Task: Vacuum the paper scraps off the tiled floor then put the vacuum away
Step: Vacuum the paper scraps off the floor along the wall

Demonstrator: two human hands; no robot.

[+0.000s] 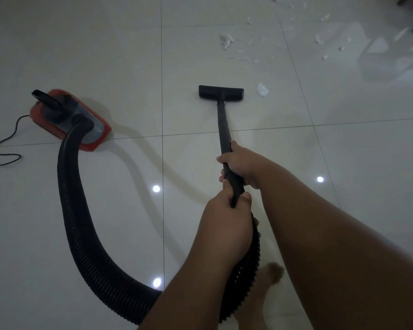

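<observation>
Head view — left hand and right hand grip one wand — one vacuum, scattered scraps.

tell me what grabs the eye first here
A long black vacuum wand with a flat floor nozzle runs up the centre, held by the right hand above the left hand. At left sits a red canister vacuum, its ribbed black hose looping to the hands. White paper scraps litter the tiled floor at upper right, one crumpled piece just right of the nozzle.

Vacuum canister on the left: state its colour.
The vacuum canister is red with a dark top, seen in the head view.
</observation>
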